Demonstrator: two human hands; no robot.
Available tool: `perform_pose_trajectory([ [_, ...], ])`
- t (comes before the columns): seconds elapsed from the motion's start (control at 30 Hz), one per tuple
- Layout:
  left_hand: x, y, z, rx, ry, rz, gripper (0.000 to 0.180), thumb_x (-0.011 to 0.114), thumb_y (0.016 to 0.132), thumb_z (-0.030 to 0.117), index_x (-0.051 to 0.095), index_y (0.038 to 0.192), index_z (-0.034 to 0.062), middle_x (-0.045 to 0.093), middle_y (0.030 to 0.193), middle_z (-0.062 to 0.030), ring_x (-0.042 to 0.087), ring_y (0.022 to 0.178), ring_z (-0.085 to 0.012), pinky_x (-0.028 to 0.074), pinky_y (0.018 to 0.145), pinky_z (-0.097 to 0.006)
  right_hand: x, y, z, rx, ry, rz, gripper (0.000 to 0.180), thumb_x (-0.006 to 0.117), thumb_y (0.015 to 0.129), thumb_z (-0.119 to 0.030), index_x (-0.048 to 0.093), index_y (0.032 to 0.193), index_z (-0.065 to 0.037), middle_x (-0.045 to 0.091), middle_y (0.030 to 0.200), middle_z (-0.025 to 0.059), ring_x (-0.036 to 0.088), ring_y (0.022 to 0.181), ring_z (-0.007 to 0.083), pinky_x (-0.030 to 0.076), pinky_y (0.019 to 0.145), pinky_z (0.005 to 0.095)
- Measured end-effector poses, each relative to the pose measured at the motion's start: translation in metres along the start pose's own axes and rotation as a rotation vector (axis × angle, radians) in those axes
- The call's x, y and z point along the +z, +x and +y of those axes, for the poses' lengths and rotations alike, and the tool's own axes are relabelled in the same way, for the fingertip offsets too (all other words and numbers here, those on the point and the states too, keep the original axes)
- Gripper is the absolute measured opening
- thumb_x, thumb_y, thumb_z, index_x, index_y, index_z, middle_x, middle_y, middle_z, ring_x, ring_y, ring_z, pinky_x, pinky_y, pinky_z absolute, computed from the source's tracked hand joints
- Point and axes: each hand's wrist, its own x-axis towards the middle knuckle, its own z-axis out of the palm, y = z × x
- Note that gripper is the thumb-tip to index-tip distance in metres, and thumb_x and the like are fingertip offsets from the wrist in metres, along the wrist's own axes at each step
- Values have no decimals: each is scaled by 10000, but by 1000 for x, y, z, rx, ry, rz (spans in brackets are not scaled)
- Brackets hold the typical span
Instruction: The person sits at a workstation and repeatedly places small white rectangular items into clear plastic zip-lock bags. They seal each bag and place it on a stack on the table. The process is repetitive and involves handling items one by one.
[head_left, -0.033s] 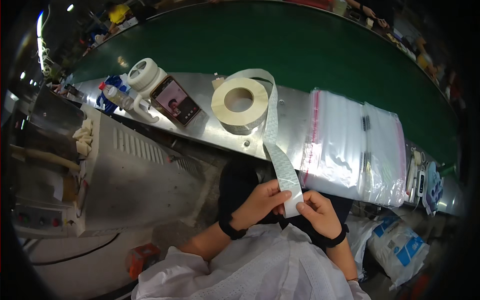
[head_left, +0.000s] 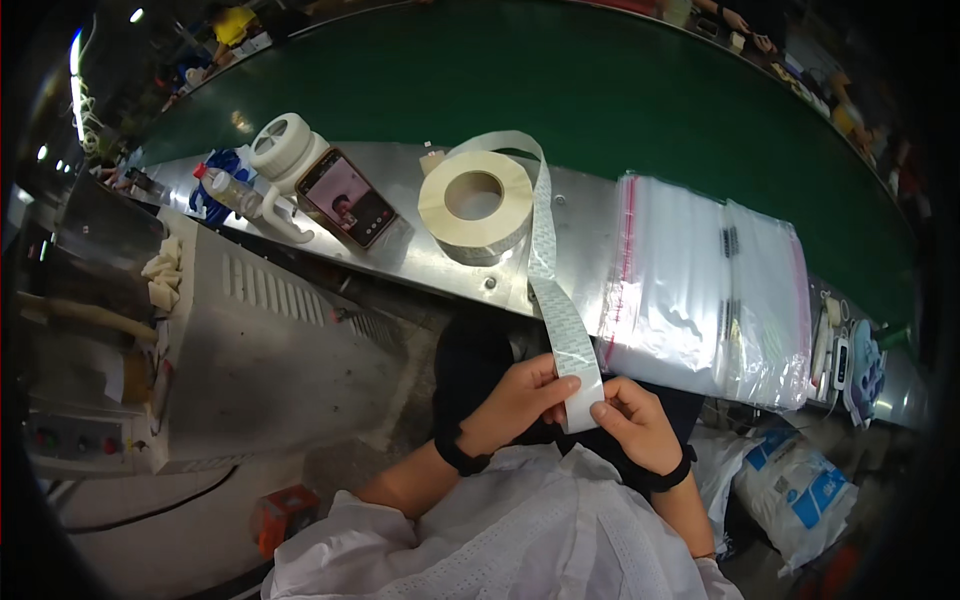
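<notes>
A thick roll of labels [head_left: 475, 205] lies flat on the metal ledge, its hollow core facing up. From its far side a printed strip of labels [head_left: 567, 325] loops round to the right and hangs over the ledge's near edge to my hands. My left hand [head_left: 520, 400] pinches the strip's left edge near the end, thumb on top. At the lower right corner, my right hand [head_left: 635, 422] grips it between thumb and bent fingers. The strip's last stretch is plain white. Fingertips beneath the strip are partly hidden.
Clear plastic zip bags [head_left: 675, 290] are stacked right of the roll. Left of it, a phone [head_left: 348, 198] leans on a white jug [head_left: 285, 148]. Beyond the metal ledge [head_left: 420, 265] runs a green conveyor belt [head_left: 400, 80]. A metal machine housing [head_left: 275, 350] stands at left.
</notes>
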Motion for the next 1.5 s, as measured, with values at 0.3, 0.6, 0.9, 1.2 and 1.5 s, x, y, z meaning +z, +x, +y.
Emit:
perform_pose_trajectory([
  [0.3,-4,-1,-7,56,-22,59,170,562,887,163,582,1005,43,586,827,8,494,637,-33,407,572,-172,-1,4,-1,25,63,-28,92,548,886,-80,562,936,-4,551,760,-29,454,652,26,366,574,178],
  [0.6,9,-6,-4,508,633,456,444,711,736,54,476,1113,38,528,1003,-73,549,737,-115,455,621,-228,2,7,1,-18,7,103,54,575,849,-42,581,864,9,557,730,3,520,657,47,413,600,194],
  [0.9,11,-11,-6,618,698,295,187,653,799,84,614,966,11,612,899,-103,584,738,-171,465,634,-259,13,19,3,-258,-196,70,71,622,788,-22,614,855,1,537,727,48,508,622,117,408,584,225],
  [1.2,-4,-4,7,583,648,384,108,539,833,3,637,868,-25,633,826,-109,609,733,-186,472,652,-268,8,14,3,-201,-386,138,38,629,776,-60,615,780,-24,529,687,67,524,572,163,408,544,263],
  [1.5,2,24,15,793,1000,146,298,609,786,110,596,1070,20,594,1089,-131,536,1060,-289,433,878,-363,-30,28,3,-414,-850,595,99,643,755,-94,571,797,-42,565,832,97,530,818,286,425,722,364],
])
